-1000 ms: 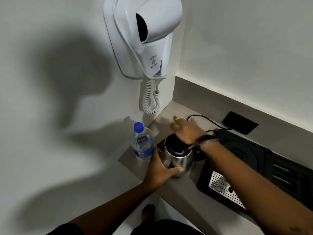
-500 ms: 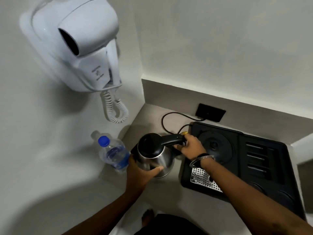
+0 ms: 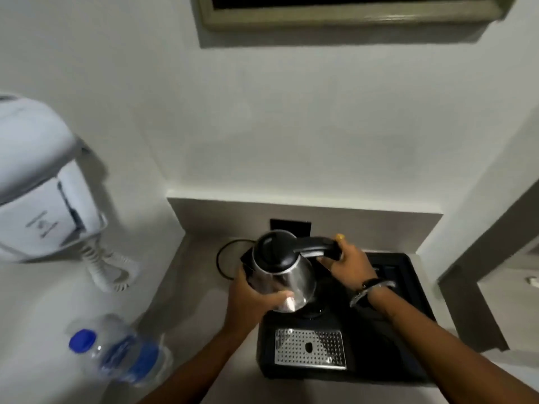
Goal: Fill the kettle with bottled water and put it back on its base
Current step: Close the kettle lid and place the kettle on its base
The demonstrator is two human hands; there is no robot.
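Note:
A steel kettle (image 3: 287, 275) with a closed black lid is held tilted above the black tray (image 3: 388, 357). My left hand (image 3: 252, 298) cups its steel body from the lower left. My right hand (image 3: 348, 265) grips the black handle on the right. The round kettle base (image 3: 313, 312) is mostly hidden under the kettle, and whether the kettle touches it I cannot tell. A clear water bottle (image 3: 122, 355) with a blue cap and blue label stands capped on the counter at lower left, apart from both hands.
A white wall-mounted hair dryer (image 3: 40, 199) with a coiled cord hangs at the left. A black power cord (image 3: 221, 258) loops behind the kettle to a wall socket (image 3: 290, 227). The tray has a perforated metal drip grid (image 3: 310, 348). Walls enclose the narrow counter (image 3: 198, 287).
The lid is now closed where it was open a second ago. Both hands have carried the kettle rightward from the counter beside the bottle to above the tray. The view has swung right.

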